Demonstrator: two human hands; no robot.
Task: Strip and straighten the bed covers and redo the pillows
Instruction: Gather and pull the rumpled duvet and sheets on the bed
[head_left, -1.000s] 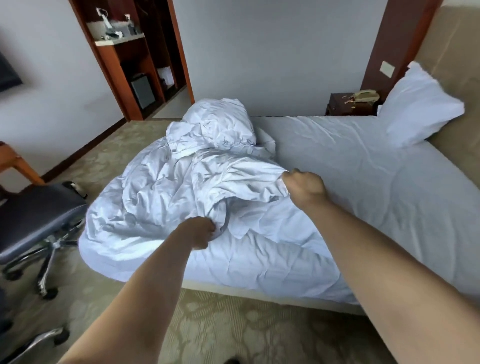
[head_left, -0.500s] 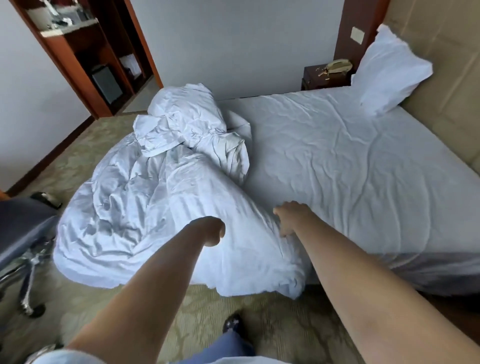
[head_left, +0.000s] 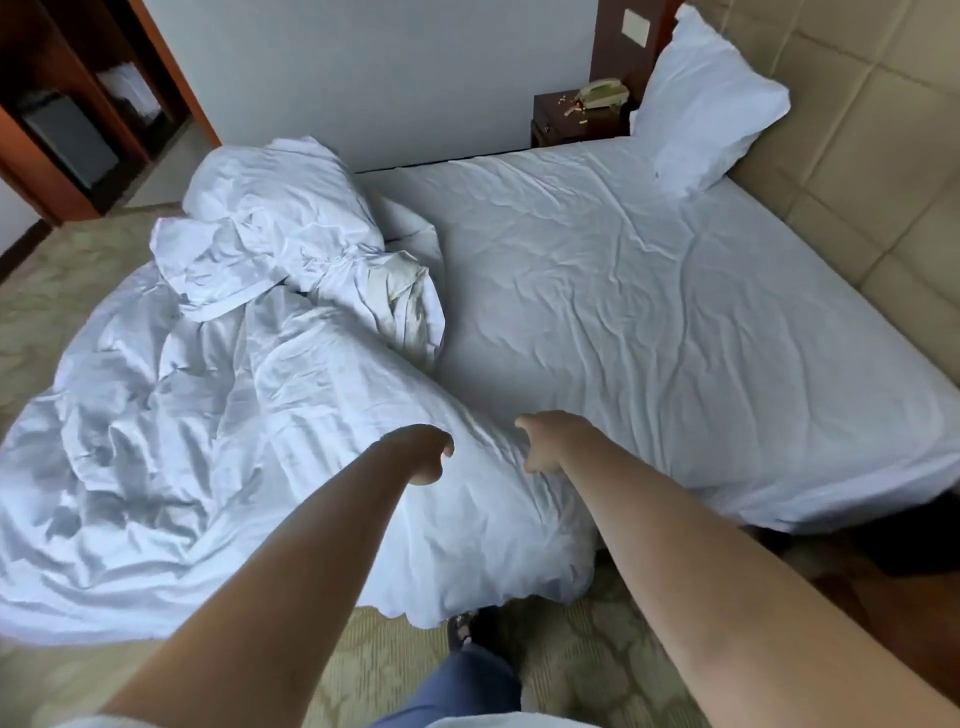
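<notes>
Head view: both hands' curled fingers grip the duvet (head_left: 249, 415) hanging off the mattress (head_left: 649, 322) edge over carpet (head_left: 571, 649).

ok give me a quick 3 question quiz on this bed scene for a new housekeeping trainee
1. True or false: the duvet is spread flat over the whole mattress.
2. Where does the pillow stand? A) on the carpet B) at the head end, leaning on the padded headboard C) on the nightstand
3. Fill in: the telephone sits on the ____.

Key
1. False: it is bunched at the foot end and hangs over the edge to the carpet, leaving the fitted sheet bare.
2. B
3. nightstand
</notes>
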